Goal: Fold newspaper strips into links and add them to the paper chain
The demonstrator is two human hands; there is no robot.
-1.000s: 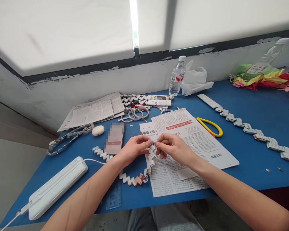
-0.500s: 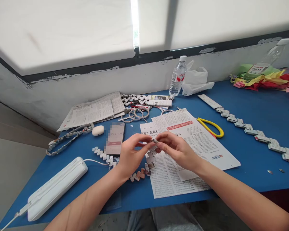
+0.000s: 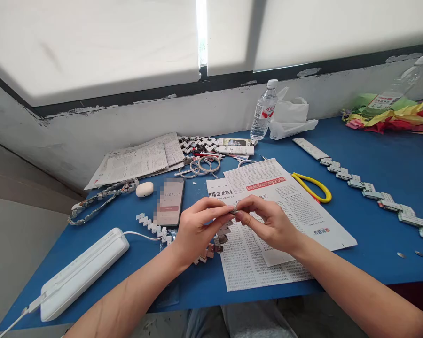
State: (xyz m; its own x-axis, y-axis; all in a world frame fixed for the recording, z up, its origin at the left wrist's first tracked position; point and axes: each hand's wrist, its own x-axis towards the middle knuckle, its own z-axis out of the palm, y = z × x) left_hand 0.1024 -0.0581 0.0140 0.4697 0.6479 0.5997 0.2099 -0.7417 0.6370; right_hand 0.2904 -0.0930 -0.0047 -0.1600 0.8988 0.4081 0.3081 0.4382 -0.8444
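A zigzag chain of folded paper (image 3: 220, 240) hangs from my fingers and curves down to the table behind my left wrist. My left hand (image 3: 199, 225) pinches its upper end between thumb and fingertips. From the other side, my right hand (image 3: 268, 220) grips the same end, its fingertips meeting those of the left. The fingers mostly cover the piece between them. Under my hands lie printed newspaper sheets (image 3: 296, 234). Left of my left hand, part of a paper chain (image 3: 150, 225) rests beside a phone (image 3: 171, 202).
Yellow-handled scissors (image 3: 313, 188) lie right of the sheets, before a longer paper chain (image 3: 370, 190). A white power strip (image 3: 86, 274) and earbud case (image 3: 144, 189) are at left. Behind stand rings (image 3: 206, 165), folded newspapers (image 3: 137, 157) and a water bottle (image 3: 263, 112).
Both hands have shifted slightly right, and their fingertips are closer together around the chain's end. The camera view has moved a little. The chain stays in both hands.
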